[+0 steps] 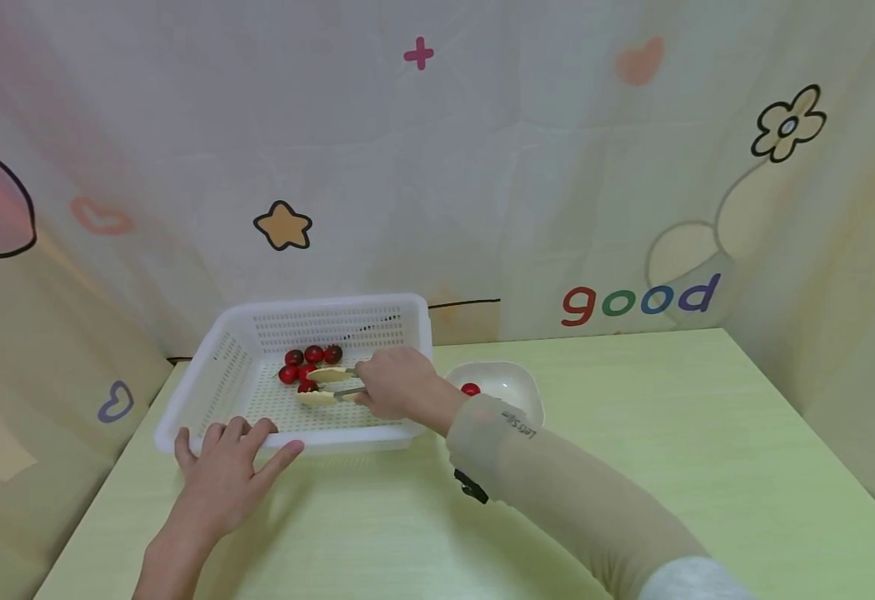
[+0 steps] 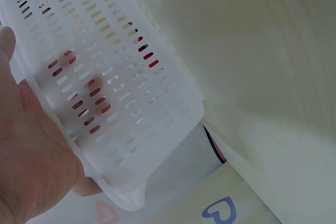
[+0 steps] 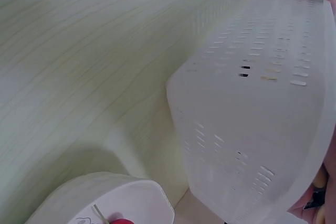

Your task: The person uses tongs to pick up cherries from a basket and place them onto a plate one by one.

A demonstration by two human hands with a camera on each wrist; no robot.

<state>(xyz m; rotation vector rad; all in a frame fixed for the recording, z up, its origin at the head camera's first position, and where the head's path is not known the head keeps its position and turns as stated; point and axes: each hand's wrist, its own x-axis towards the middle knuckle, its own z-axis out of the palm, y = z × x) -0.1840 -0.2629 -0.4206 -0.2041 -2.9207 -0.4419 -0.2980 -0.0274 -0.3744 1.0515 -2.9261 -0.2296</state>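
My right hand (image 1: 396, 383) grips a pair of tongs (image 1: 319, 399) with cream tips and metal arms, reaching over the white perforated basket (image 1: 332, 439). The tongs' tips stand apart, one on each side of a small red fruit (image 1: 307, 387); whether they touch it I cannot tell. Several more round red fruits (image 1: 313, 354), cherries or cherry tomatoes, lie grouped on the basket floor. At the basket's near left rim rests my left hand (image 1: 223, 475), fingers over the edge. In the left wrist view that hand (image 2: 37, 156) lies against the basket wall (image 2: 157, 145).
A white bowl (image 1: 512, 383) stands right of the basket, partly behind my right forearm, with a red fruit (image 1: 471, 389) in it; a thin stem shows beside the fruit (image 3: 122, 221) in the right wrist view. A printed curtain (image 1: 482, 208) hangs behind the pale table (image 1: 670, 433).
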